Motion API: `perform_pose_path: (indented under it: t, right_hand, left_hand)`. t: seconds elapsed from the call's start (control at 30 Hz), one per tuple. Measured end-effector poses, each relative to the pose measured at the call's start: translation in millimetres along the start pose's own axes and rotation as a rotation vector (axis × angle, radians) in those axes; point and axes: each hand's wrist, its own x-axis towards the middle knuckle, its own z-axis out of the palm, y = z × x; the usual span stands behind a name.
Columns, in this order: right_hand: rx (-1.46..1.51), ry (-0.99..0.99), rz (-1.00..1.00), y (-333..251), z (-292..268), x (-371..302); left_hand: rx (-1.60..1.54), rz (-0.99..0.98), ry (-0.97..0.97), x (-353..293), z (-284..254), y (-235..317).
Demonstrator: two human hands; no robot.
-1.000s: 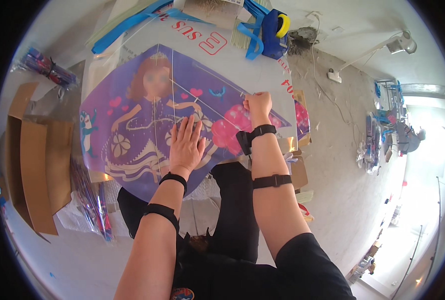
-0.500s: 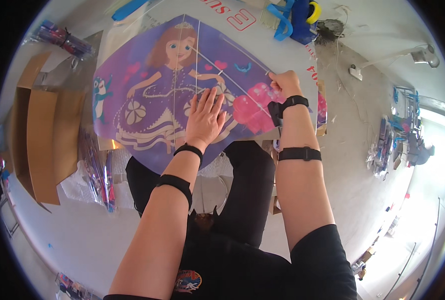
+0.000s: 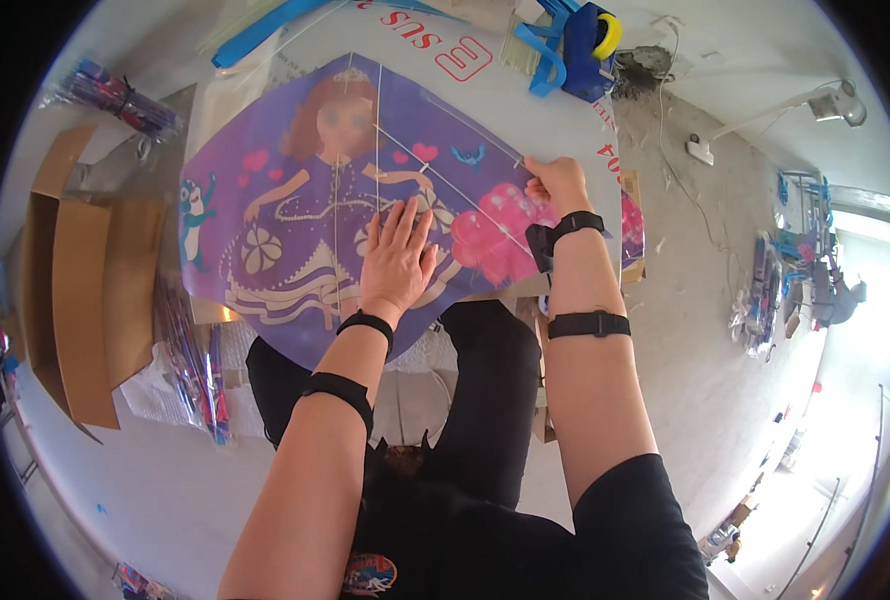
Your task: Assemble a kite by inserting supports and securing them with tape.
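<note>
A purple kite [image 3: 420, 115] printed with a figure in a gown, hearts and pink balloons lies spread on a white work surface [image 3: 555, 125]. Thin white rods run over it, among them a slanting rod [image 3: 450, 187] toward the right edge. Flat on the lower middle of the kite rests my left hand [image 3: 397, 255], fingers stretched and slightly apart. At the kite's right corner, my right hand [image 3: 562, 185] is closed in a pinch on the edge, where a rod along the upper right side ends. The fingertips partly hide what lies between them.
Beyond the kite stand a blue tape dispenser [image 3: 590, 60] with a yellow ring and a long blue strip [image 3: 265, 32]. An open cardboard box [image 3: 85, 310] is on the left. Wrapped bundles [image 3: 125, 97] lie behind it, with more packets [image 3: 197, 360] beside the work surface.
The whole view has shifted a little, so the kite and hands appear slightly lower and farther left. Both hands keep their places on the kite.
</note>
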Motion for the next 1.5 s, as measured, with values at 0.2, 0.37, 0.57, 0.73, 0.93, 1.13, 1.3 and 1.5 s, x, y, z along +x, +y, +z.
perform_pose_path:
  t: [0.2,0.37,0.57,0.73,0.93,1.13,1.3,1.5]
  right_hand:
    - [-0.001,0.014,-0.035,4,-11,11]
    - [0.065,0.002,-0.158,12,1,-3]
    - [0.085,0.165,-0.218,-6,-46,46]
    - [-0.127,0.669,-0.539,-67,-87,105]
    - [-0.160,0.498,-0.446,-100,-98,120]
    - [0.308,0.232,-0.352,-105,-103,118]
    - [0.759,0.236,-0.193,-110,-99,101]
    - [0.796,0.241,-0.262,-78,-77,106]
  left_hand:
    - [-0.031,0.023,0.010,9,-5,7]
    - [-0.002,0.012,0.014,1,-4,0]
    - [-0.004,0.007,-0.021,2,-4,5]
    - [-0.027,0.001,-0.015,-1,-12,1]
    - [0.002,0.003,-0.022,3,-6,3]
    - [-0.020,0.006,-0.010,4,-8,3]
    - [-0.018,0.007,0.002,3,-2,4]
    - [-0.010,0.011,-0.012,2,-6,1]
